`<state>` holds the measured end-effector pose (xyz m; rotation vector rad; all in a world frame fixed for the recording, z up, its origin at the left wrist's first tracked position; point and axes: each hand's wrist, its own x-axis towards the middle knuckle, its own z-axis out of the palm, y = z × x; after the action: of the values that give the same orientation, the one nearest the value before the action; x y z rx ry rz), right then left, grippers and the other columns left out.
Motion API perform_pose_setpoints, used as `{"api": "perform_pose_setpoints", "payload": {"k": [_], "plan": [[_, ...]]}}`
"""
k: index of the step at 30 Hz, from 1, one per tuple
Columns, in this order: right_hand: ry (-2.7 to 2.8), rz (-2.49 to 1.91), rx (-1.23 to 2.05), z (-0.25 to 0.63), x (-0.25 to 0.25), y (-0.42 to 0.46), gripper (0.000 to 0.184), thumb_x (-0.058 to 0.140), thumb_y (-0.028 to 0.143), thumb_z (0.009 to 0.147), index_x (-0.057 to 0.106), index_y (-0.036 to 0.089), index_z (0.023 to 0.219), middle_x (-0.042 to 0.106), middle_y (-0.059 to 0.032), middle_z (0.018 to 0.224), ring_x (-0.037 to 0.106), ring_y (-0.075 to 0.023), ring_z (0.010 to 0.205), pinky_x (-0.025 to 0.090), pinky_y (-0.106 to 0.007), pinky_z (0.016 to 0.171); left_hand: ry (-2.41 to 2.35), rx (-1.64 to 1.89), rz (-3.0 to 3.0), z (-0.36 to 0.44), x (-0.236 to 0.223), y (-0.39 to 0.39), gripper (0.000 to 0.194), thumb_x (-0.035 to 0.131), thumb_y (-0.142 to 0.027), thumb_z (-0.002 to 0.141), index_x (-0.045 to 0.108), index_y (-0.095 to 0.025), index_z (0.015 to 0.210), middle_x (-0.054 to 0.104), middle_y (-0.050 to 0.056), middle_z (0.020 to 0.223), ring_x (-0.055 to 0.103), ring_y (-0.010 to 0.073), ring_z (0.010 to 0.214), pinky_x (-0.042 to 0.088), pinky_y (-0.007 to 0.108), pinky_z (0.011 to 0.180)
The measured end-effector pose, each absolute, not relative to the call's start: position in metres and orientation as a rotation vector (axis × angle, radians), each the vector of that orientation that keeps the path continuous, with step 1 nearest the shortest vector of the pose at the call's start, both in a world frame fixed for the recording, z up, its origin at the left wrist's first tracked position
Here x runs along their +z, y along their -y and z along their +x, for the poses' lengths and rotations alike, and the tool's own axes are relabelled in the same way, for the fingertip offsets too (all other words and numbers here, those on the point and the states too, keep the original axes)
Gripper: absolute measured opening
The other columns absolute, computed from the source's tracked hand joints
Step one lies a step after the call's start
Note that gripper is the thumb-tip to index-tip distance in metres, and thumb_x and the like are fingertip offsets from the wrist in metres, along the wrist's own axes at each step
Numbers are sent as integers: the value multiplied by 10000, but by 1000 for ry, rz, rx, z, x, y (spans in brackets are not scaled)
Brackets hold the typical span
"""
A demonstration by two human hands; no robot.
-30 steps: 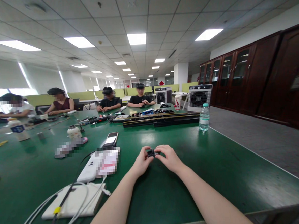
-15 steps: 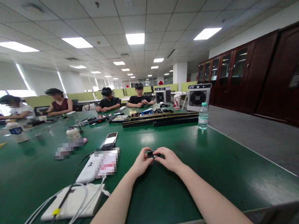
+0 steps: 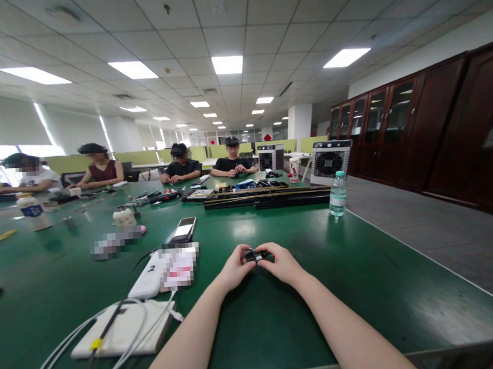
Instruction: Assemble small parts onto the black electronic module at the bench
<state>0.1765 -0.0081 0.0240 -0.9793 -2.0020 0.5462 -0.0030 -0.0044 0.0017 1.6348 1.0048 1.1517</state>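
Between my hands is a small black part with a light patch (image 3: 257, 256), too small to name. My left hand (image 3: 238, 267) grips its left side, thumb below and fingers above. On the other side my right hand (image 3: 279, 260) pinches it the same way. Both hands are just above the green table (image 3: 254, 317), near its front edge. My fingers cover parts of the piece. Left of my hands lie a white power bank marked 2 (image 3: 146, 277) and a phone (image 3: 184, 228).
A white flat box (image 3: 122, 331) with looped cables lies at the front left. Long black rails (image 3: 272, 198) span the table ahead, with a water bottle (image 3: 338, 194) at their right end. Several people sit beyond, and an air cooler (image 3: 331, 162) stands behind the table.
The small black part has turned slightly between my fingers, showing more of its light patch. My hands stay nearly in place. The whole view has shifted a little.
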Motion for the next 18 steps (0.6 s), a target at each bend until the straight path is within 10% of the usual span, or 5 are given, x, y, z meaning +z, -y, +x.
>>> {"api": "perform_pose_setpoints", "payload": {"k": [18], "plan": [[1997,-943,520,176,23,7,271,613,166,698,619,226,963,632,-24,1004,579,-174,944,453,-330,840,-920,1147,1521,-2,2,3,425,716,-216,622,478,-186,973,605,23,940,612,154,835,476,277,737]]}}
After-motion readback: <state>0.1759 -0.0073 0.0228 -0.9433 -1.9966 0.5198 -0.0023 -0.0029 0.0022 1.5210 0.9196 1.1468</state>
